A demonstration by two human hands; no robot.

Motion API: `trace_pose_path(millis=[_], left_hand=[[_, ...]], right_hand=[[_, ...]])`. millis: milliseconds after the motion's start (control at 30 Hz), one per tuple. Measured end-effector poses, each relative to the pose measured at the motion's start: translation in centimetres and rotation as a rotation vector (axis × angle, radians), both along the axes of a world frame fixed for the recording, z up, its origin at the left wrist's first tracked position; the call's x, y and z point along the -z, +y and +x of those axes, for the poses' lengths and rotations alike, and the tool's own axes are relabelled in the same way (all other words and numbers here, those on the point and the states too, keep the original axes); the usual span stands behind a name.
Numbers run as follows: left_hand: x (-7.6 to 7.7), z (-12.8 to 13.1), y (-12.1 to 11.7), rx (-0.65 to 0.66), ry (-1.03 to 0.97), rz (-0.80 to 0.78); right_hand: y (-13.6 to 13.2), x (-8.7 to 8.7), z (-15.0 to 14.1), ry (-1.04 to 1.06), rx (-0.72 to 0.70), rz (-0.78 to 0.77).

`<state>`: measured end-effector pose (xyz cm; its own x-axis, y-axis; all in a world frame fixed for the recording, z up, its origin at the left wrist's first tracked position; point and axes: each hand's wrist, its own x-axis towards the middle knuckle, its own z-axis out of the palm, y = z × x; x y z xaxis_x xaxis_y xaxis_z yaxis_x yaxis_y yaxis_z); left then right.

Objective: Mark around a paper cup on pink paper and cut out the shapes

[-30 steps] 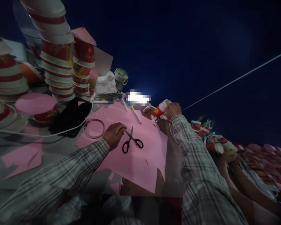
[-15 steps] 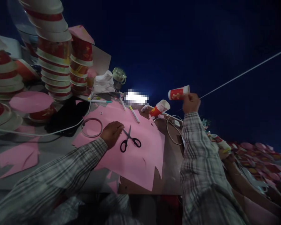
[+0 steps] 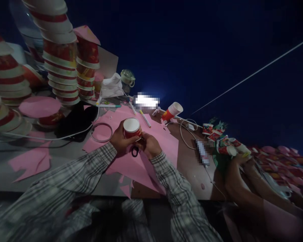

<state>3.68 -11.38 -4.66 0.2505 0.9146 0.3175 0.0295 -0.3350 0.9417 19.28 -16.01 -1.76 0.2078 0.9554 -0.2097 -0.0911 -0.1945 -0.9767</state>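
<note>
A red and white paper cup (image 3: 131, 126) is held between both hands above the pink paper (image 3: 164, 148), its pale round end facing up toward me. My left hand (image 3: 120, 138) wraps its left side, fingers closed round it. My right hand (image 3: 150, 145) grips the lower right side, its fingertips partly hidden by the cup. Beneath the hands lie the scissors, with only a black handle loop (image 3: 134, 152) showing. Left of my left hand rests a ring-shaped roll (image 3: 101, 132). Beyond the cup lie a yellow-capped marker (image 3: 145, 118) and a white marker (image 3: 132, 108).
Tall stacks of red and white paper bowls (image 3: 60, 70) stand at the left. A nested stack of paper cups (image 3: 172, 112) leans at the back, near a white cable (image 3: 183, 136). On the right, another person's arms (image 3: 238, 188) reach over the table beside decorated cups (image 3: 227, 148).
My right hand has brought the cup from the back right down to the middle. My left hand has left its place beside the scissors and now holds the cup too.
</note>
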Motion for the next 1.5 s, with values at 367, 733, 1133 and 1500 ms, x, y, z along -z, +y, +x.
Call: trace_pose_path(millis=[367, 733, 1133, 1500], left_hand=[[-0.6, 0.3, 0.2, -0.068, 0.458, 0.033], [0.6, -0.2, 0.9, -0.21, 0.09, 0.28], [-4.1, -1.0, 0.7, -0.047, -0.42, 0.054], [-1.8, -2.2, 4.6, -0.259, -0.359, -0.146]], right_hand=[[9.5, -0.5, 7.2, -0.991, 0.084, -0.087], [4.0, -2.2, 5.7, -0.813, 0.08, 0.162], [-2.8, -2.1, 1.2, -0.394, -0.18, 0.262], [-3.8, -3.6, 3.6, 0.084, 0.03, 0.397]])
